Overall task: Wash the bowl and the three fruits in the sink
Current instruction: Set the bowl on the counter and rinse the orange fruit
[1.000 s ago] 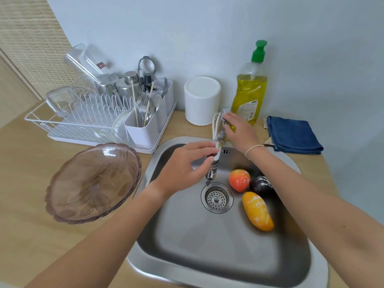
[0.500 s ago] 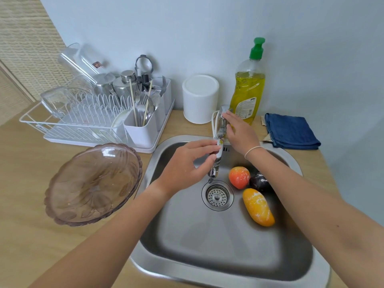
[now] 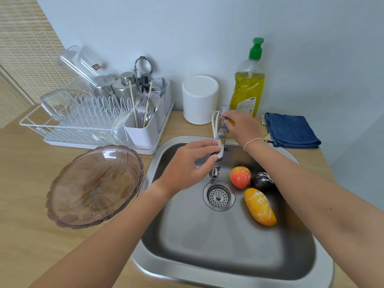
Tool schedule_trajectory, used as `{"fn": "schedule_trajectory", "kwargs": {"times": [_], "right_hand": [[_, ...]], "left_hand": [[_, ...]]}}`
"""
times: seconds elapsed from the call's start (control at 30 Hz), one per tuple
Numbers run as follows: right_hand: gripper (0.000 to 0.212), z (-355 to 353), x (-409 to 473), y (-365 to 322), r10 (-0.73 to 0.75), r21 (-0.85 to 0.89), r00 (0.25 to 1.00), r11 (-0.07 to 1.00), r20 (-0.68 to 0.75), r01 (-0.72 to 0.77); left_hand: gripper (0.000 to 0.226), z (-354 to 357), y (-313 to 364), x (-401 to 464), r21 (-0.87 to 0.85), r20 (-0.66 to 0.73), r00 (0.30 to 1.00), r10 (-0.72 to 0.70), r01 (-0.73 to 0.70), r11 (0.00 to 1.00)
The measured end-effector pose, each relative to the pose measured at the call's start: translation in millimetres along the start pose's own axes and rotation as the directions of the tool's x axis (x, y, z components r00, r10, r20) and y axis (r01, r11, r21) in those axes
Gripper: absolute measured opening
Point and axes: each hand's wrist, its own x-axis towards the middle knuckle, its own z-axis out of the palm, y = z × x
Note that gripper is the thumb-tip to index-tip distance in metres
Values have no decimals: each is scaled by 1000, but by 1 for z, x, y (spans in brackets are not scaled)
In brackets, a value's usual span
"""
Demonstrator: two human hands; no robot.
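Left hand (image 3: 187, 163) pinching faucet spout (image 3: 218, 156) over sink (image 3: 228, 256), right hand (image 3: 241, 126) gripping faucet base at far rim, 3 fruits: red (image 3: 240, 177), dark (image 3: 262, 181), orange (image 3: 259, 206) in sink right of drain (image 3: 219, 196), bowl (image 3: 94, 186) on counter, left of sink.

Faucet spout (image 3: 218, 161) pinched by left hand (image 3: 187, 167) over sink (image 3: 228, 256); tap handle (image 3: 223, 116) gripped by right hand (image 3: 243, 127). Three fruits (image 3: 259, 206) grouped beside drain (image 3: 219, 196). Bowl (image 3: 93, 186) left on counter (image 3: 25, 235).
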Motion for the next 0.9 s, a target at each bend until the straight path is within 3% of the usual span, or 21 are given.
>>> {"fn": "schedule_trajectory", "kwargs": {"times": [0.4, 0.9], "right_hand": [[28, -4, 4, 1, -103, -155, 994, 983, -43, 96], [31, -13, 12, -5, -46, -127, 998, 991, -36, 41]], "left_hand": [[32, -1, -1, 0, 3, 5, 1000, 7, -7, 1000], [32, 0, -1, 0, 8, -2, 1000, 4, -4, 1000]]}}
